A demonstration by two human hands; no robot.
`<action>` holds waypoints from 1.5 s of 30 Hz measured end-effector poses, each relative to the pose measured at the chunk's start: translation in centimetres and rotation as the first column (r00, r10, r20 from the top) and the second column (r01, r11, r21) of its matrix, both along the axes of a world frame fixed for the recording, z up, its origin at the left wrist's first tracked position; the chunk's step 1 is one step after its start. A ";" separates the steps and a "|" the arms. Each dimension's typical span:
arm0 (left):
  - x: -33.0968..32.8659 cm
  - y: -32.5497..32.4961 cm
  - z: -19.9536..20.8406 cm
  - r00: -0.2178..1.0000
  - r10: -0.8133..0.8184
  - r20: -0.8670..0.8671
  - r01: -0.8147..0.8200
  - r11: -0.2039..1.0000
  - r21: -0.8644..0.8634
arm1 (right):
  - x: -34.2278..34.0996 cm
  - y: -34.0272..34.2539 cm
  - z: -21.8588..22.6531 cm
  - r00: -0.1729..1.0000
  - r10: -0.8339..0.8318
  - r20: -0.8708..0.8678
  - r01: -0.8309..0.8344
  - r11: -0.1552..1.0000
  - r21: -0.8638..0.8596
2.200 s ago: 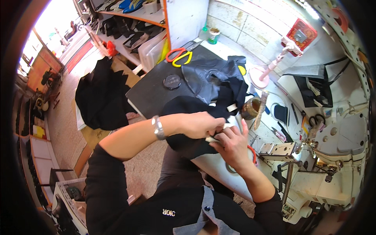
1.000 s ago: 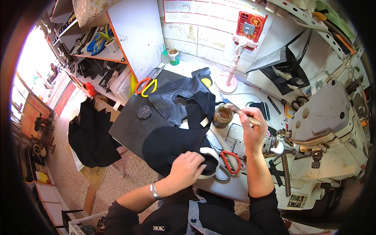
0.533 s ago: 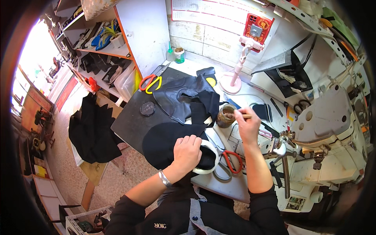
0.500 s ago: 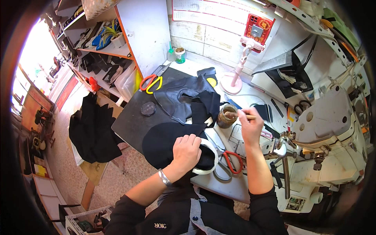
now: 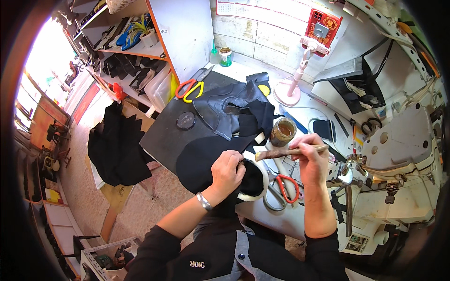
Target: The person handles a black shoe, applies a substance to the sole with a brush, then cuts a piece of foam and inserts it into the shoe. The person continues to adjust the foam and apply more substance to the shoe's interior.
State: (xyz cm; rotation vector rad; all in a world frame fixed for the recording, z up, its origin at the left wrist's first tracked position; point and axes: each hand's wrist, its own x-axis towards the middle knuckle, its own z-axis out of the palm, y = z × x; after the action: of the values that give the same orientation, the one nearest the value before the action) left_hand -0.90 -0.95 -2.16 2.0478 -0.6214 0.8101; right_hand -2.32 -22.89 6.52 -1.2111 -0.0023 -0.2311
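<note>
My left hand (image 5: 228, 171) is closed on the edge of a black fabric piece (image 5: 194, 164) with a white rim, which curls open like a cuff. In my right hand (image 5: 312, 157) is a wooden-handled brush (image 5: 281, 152), its brown, coated bristles pointing left, just above the white rim. Whether the bristles touch the rim I cannot tell. Beyond the brush stands an open glass jar (image 5: 282, 133) smeared with brown, holding a brownish substance. Grey-black leather shoe-upper-like pieces (image 5: 213, 112) lie farther back on a dark mat (image 5: 161, 136).
Red-handled scissors (image 5: 284, 189) lie under my right wrist; red-and-yellow scissors (image 5: 191, 90) rest on the mat near a round black lid (image 5: 186, 120). A pink stand (image 5: 287, 92) holds a red-cased phone (image 5: 322, 30). A sewing machine (image 5: 398, 140) occupies the right side.
My right hand has drawn the brush out of the jar and brought it toward me, over the white-rimmed piece. My left hand keeps its grip, fingers slightly shifted. The whole view has shifted slightly.
</note>
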 end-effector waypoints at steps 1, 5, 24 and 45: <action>0.0 0.0 0.0 1.000 -0.001 -0.005 0.001 1.000 -0.012 | 0.1 0.3 0.0 0.998 0.053 -0.033 -0.054 0.998 -0.039; -0.1 -0.1 0.0 0.998 -0.013 -0.069 0.008 0.997 -0.079 | 2.3 0.2 -1.2 0.987 0.099 -0.130 -0.086 0.991 0.103; 0.9 0.3 -0.1 0.995 0.027 -0.100 -0.043 0.986 -0.163 | 2.5 0.0 -2.5 0.972 0.001 -0.234 -0.003 1.000 -0.008; 2.4 0.7 -0.3 0.960 0.057 -0.273 -0.131 0.957 -0.260 | -3.8 1.2 -3.1 0.995 0.041 -0.094 -0.039 0.999 0.023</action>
State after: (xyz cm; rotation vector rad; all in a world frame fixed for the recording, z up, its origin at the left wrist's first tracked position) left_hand 1.50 -0.23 -2.47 1.8939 -0.2467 0.6237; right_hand -6.08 -21.73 3.39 -1.1989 0.0581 -0.1389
